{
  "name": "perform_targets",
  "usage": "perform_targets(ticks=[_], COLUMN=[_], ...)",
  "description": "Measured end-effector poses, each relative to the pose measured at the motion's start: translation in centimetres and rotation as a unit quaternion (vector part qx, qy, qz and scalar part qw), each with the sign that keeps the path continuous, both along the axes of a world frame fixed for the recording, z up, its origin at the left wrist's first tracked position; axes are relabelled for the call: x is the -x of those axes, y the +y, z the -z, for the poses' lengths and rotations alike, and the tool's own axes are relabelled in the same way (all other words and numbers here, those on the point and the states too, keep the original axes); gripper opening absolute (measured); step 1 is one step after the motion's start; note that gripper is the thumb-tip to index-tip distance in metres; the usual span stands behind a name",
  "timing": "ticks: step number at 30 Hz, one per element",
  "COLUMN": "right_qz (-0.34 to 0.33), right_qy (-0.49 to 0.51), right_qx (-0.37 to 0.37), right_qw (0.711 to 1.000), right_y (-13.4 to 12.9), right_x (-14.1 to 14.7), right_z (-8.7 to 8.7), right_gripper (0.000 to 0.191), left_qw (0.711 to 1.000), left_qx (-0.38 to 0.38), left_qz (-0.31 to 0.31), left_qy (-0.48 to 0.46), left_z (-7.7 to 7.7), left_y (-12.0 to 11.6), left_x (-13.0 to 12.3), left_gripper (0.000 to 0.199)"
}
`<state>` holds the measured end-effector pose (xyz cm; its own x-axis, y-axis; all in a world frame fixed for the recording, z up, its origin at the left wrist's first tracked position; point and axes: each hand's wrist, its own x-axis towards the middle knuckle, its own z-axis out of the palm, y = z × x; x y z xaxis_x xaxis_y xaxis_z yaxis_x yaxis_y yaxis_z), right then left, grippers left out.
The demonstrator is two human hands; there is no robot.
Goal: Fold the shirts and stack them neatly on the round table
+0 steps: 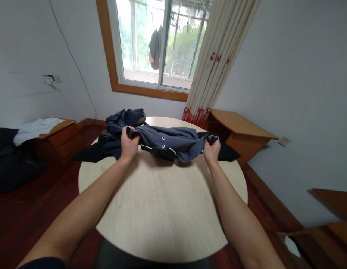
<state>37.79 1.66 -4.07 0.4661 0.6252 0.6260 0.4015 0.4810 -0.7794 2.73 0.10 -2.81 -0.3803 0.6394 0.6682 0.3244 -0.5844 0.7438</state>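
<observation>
A slate-grey garment (173, 136) with two white-ringed eyelets and white cord or piping is stretched across the far half of the round table (162, 209). My left hand (130, 144) is closed on its left end, and my right hand (212, 151) grips the right end. Between my hands the cloth sags, its lower edge near or touching the tabletop. Black fabric (228, 152) lies partly hidden behind it at the right. Which kind of garment it is, I cannot tell.
Dark blue and black clothes (121, 121) are heaped at the table's far left. A wooden desk (243, 125) stands beyond at the right, below a curtain (218, 56). White cloth (36, 129) rests on a low wooden cabinet (65, 138) at the left, near a black bag (16, 168).
</observation>
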Motion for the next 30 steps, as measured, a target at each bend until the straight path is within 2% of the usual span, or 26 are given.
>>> perform_targets(ticks=[2,3,5,7,10,12,13,14,16,18,19,20,22,25,26,28,29,30], right_qz=[-0.076,-0.114,-0.161,-0.178,-0.233,-0.318,-0.373,-0.43,-0.533,-0.594,-0.602,-0.594,-0.538,-0.407,-0.362,-0.266,-0.21,-0.148], right_qy=[-0.103,-0.169,-0.283,-0.338,-0.324,-0.265,-0.223,-0.181,-0.106,-0.044,-0.011,0.025,0.086,0.103,0.093,0.068,0.051,0.031], right_qx=[0.09,0.134,0.202,0.241,0.24,0.224,0.22,0.221,0.227,0.22,0.207,0.187,0.14,0.09,0.083,0.08,0.085,0.095], right_qw=[0.988,0.97,0.924,0.892,0.885,0.882,0.873,0.856,0.808,0.772,0.771,0.782,0.827,0.903,0.924,0.958,0.973,0.984], right_y=[0.2,0.1,-0.2,-0.5,-0.9,-1.3,-1.7,-2.1,-3.0,-3.9,-4.2,-4.4,-4.2,-2.9,-2.3,-1.1,-0.6,-0.2], right_x=[0.8,1.5,2.7,3.8,5.1,6.1,6.6,7.0,7.8,8.0,7.9,7.7,6.7,4.1,2.9,0.5,-0.8,-2.1], right_z=[1.7,2.5,3.8,4.4,4.5,4.0,3.6,3.2,2.0,0.7,0.0,-0.6,-1.5,-1.8,-1.6,-1.0,-0.6,-0.2], right_gripper=[0.041,0.051,0.074,0.084,0.078,0.072,0.069,0.065,0.059,0.051,0.047,0.044,0.04,0.04,0.041,0.04,0.039,0.037], left_qw=[0.998,0.994,0.979,0.956,0.916,0.894,0.889,0.888,0.895,0.902,0.904,0.904,0.907,0.911,0.912,0.907,0.9,0.892], left_qx=[0.036,0.061,0.105,0.128,0.141,0.141,0.139,0.135,0.118,0.085,0.059,0.027,-0.052,-0.177,-0.185,-0.146,-0.091,-0.007], left_qz=[0.051,0.09,0.17,0.229,0.278,0.293,0.289,0.275,0.231,0.19,0.173,0.154,0.094,-0.054,-0.11,-0.185,-0.198,-0.188], left_qy=[-0.018,-0.008,0.048,0.134,0.252,0.307,0.328,0.343,0.363,0.378,0.387,0.397,0.406,0.369,0.349,0.35,0.377,0.41], left_z=[1.1,1.7,2.7,3.4,4.2,4.5,4.6,4.6,4.3,3.2,2.3,1.2,-2.0,-7.9,-9.7,-11.9,-12.2,-11.8], left_y=[0.5,0.6,0.2,-0.4,-1.3,-1.9,-2.2,-2.6,-3.4,-4.2,-4.4,-4.4,-3.5,0.0,1.6,4.8,6.1,7.1], left_x=[-0.6,-1.0,-2.0,-2.8,-3.7,-4.3,-4.5,-4.8,-5.2,-5.3,-5.2,-4.9,-3.8,-0.7,0.6,3.3,4.6,5.8], left_gripper=[0.026,0.03,0.047,0.068,0.103,0.125,0.129,0.125,0.096,0.06,0.048,0.04,0.034,0.035,0.037,0.041,0.044,0.046])
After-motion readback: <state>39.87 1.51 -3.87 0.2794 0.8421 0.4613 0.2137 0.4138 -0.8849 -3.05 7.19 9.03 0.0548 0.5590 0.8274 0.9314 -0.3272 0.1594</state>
